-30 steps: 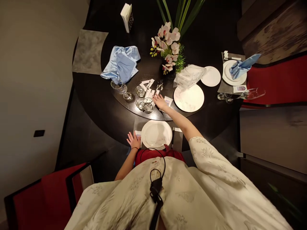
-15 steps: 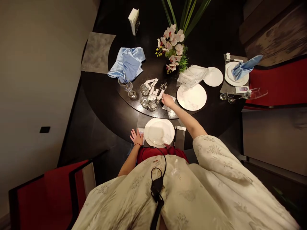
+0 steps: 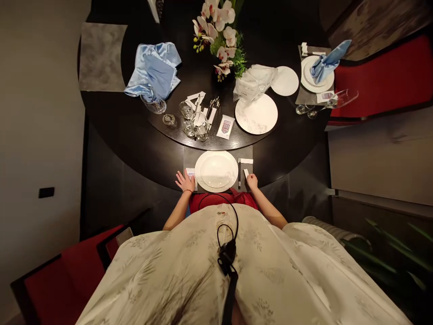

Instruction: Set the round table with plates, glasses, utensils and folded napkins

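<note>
- White slip of card (image 3: pixel 246 173), small and plain, lies on the grey place mat (image 3: pixel 245 155), just beside the chopsticks (image 3: pixel 239 174) and to the right of the dinner plate (image 3: pixel 216 171).
- Right hand (image 3: pixel 252 182) sits at the slip's lower edge, its fingers (image 3: pixel 249 177) loosely curled; from here, nobody could say whether they pinch it.
- Left hand (image 3: pixel 185 181) lies open, fingers spread, just beside a small printed card (image 3: pixel 191 174) at the mat's left edge.
- Work this small goes best with fingertips alone, keeping the slip squared to the chopsticks and clear of the plate.
</note>
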Demonstrator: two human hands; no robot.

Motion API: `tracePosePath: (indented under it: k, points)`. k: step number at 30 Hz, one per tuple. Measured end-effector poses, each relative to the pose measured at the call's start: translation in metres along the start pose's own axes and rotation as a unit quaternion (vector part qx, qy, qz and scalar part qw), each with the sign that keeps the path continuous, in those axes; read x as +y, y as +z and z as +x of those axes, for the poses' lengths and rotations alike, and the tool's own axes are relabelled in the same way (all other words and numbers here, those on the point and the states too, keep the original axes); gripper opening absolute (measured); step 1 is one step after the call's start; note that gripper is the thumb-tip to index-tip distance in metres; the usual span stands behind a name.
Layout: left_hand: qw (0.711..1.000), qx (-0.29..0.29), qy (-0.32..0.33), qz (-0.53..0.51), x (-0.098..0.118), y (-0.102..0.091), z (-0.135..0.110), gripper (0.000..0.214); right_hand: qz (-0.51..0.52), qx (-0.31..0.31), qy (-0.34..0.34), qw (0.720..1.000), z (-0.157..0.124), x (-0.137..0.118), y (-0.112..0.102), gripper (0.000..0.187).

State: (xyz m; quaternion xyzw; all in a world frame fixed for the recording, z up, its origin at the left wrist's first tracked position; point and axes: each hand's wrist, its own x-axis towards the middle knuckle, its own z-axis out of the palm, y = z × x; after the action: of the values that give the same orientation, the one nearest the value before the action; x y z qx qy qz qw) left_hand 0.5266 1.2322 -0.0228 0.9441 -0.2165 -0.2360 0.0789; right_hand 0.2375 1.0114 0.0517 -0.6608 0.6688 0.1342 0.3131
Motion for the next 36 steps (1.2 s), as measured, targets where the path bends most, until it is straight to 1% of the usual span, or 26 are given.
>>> tracePosePath:
  k: [3, 6, 12, 16, 22, 25, 27, 29, 32, 34, 36]
  points:
    - [1.0, -0.002, 0.001, -0.004, 0.0, 0.0, 0.0, 0.07, 0.041, 0.019, 0.033, 0.998, -0.007, 0.006, 0.015, 0.035]
    - [1.0, -0.004, 0.005, -0.009, -0.001, 0.0, 0.0, 0.071, 0.075, 0.027, 0.048, 0.996, -0.006, 0.008, 0.026, 0.034]
    - [1.0, -0.003, 0.005, -0.012, -0.002, 0.001, 0.002, 0.071, 0.118, 0.037, 0.057, 0.991, 0.004, 0.016, 0.035, 0.028]
    - [1.0, 0.003, 0.008, -0.017, -0.002, 0.002, 0.0, 0.07, 0.134, 0.043, 0.048, 0.989, 0.005, 0.024, 0.039, 0.025]
    - [0.999, 0.024, 0.007, -0.028, 0.002, 0.001, -0.004, 0.069, 0.182, 0.057, -0.005, 0.982, 0.011, 0.037, 0.045, 0.015]
    - [0.998, 0.03, 0.005, -0.05, 0.004, -0.001, -0.005, 0.069, 0.189, 0.053, -0.007, 0.981, 0.019, 0.043, 0.047, 0.013]
    - [0.997, 0.033, 0.004, -0.075, 0.005, -0.003, -0.004, 0.073, 0.188, 0.056, -0.01, 0.981, 0.023, 0.046, 0.046, 0.014]
    - [0.994, 0.038, -0.005, -0.107, 0.006, -0.005, -0.003, 0.079, 0.186, 0.082, -0.014, 0.979, 0.027, 0.048, 0.044, 0.016]
    - [0.984, 0.068, -0.038, -0.163, 0.01, -0.01, 0.003, 0.081, 0.19, 0.148, -0.018, 0.97, 0.033, 0.048, 0.037, 0.019]
    - [0.974, 0.101, -0.058, -0.196, 0.015, -0.016, 0.012, 0.078, 0.198, 0.183, -0.02, 0.963, 0.039, 0.044, 0.03, 0.019]
    - [0.964, 0.131, -0.063, -0.224, 0.02, -0.024, 0.026, 0.075, 0.203, 0.198, -0.036, 0.958, 0.048, 0.036, 0.022, 0.021]
